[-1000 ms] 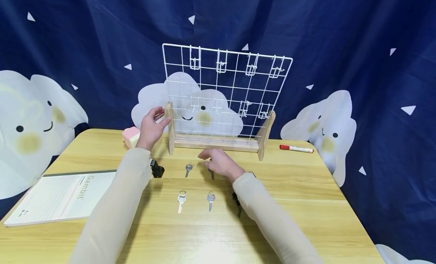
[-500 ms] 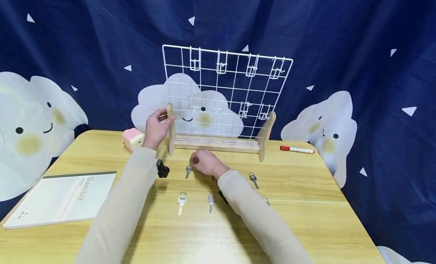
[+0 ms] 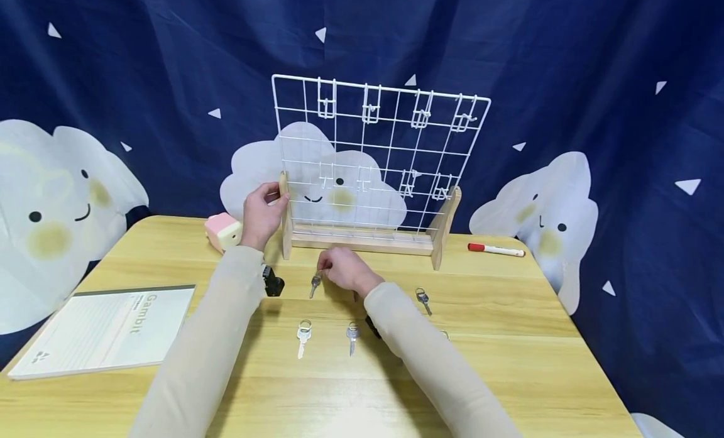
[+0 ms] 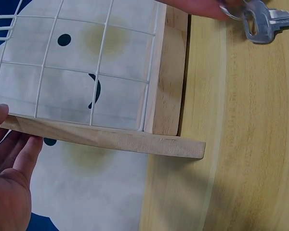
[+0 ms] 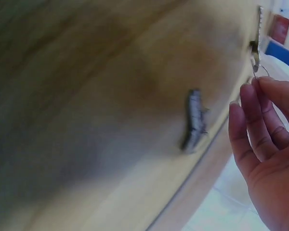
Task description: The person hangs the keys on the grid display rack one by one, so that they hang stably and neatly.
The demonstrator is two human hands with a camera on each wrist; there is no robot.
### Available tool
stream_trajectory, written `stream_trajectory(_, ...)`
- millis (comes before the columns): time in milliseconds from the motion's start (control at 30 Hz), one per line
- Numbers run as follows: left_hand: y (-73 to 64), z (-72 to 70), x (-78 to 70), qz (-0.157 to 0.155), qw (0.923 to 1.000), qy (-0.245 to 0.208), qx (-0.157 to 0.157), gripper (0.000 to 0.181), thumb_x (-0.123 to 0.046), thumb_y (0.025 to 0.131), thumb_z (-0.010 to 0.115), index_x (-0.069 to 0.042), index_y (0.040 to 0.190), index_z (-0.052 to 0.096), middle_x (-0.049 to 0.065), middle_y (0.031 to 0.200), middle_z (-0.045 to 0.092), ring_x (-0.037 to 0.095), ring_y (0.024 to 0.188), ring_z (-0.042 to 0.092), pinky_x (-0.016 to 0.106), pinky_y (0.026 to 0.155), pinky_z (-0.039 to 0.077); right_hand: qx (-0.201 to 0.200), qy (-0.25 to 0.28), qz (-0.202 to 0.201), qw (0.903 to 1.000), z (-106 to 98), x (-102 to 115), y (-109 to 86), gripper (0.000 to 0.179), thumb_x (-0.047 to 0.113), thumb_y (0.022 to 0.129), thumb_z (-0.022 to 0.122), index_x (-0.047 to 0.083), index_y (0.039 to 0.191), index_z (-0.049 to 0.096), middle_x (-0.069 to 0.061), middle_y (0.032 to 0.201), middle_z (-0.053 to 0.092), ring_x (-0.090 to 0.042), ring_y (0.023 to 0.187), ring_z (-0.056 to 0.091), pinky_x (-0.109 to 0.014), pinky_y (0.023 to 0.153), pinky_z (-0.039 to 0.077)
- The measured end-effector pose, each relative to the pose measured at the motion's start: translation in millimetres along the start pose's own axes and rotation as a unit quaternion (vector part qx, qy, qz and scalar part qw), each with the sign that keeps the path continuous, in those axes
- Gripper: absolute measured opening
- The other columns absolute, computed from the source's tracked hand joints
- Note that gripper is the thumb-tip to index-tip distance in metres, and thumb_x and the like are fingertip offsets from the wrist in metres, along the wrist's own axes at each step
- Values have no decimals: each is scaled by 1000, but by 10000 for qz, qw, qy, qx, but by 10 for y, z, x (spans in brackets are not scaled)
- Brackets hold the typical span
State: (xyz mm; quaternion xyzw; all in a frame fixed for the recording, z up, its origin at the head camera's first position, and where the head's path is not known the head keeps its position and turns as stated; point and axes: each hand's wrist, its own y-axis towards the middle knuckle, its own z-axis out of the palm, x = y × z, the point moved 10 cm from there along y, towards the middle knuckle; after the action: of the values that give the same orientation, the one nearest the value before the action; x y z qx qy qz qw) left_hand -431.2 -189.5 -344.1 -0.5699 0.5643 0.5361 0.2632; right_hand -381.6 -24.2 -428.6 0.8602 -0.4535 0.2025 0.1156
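Observation:
My left hand [image 3: 263, 215] grips the left wooden upright [image 4: 111, 138] of a stand that holds a white wire grid [image 3: 390, 130]; the thumb lies on one side and the fingers on the other. In front of the stand, my right hand [image 3: 347, 269] pinches the thin ring of a silver key [image 3: 314, 287] between thumb and fingertips. The left wrist view shows this key [image 4: 262, 21] hanging off the ring beside the fingers. A second key [image 5: 195, 120] lies blurred on the table near my right hand; in the head view the wrist mostly hides it.
More ringed keys lie nearer me, one key [image 3: 303, 340] beside another key [image 3: 352, 339], with a key [image 3: 423, 301] at right. A notebook [image 3: 107, 331], a pink-and-cream block [image 3: 222, 230] and a red-capped marker [image 3: 496, 249] sit around them. Several wire hooks [image 3: 370, 113] hang on the grid.
My right hand has moved left across the table and taken the back-left key by its ring, tilting it. My left hand has closed in on the upright and now holds it.

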Motion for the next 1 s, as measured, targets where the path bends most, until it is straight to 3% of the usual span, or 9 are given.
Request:
stream_trajectory(233, -5, 0, 4, -18, 10000, 83, 30, 35, -11, 96, 63, 2, 129, 60, 18, 127, 61, 28, 119, 57, 35, 99, 48, -219, 379, -328, 9985, -207, 114, -91, 11, 1, 91, 65, 9, 95, 71, 3, 90, 69, -10, 85, 62, -19, 79, 51)
stream_trajectory(467, -21, -3, -24, 81, 9999, 78, 18, 33, -10, 96, 63, 2, 127, 62, 18, 125, 62, 28, 118, 58, 36, 97, 50, -460, 377, -750, 9954, -420, 238, -233, 11, 1, 90, 67, 9, 94, 72, 3, 87, 69, -9, 81, 63, -18, 76, 52)
stream_trajectory(1000, -14, 2, 12, 83, 9996, 259, -18, 33, -14, 96, 63, 1, 125, 65, 18, 120, 66, 27, 112, 60, 36, 96, 50, -805, 1355, -677, 9852, -820, 334, -358, 9, -1, 92, 63, 2, 96, 71, -1, 89, 69, -9, 79, 67, -21, 71, 55)
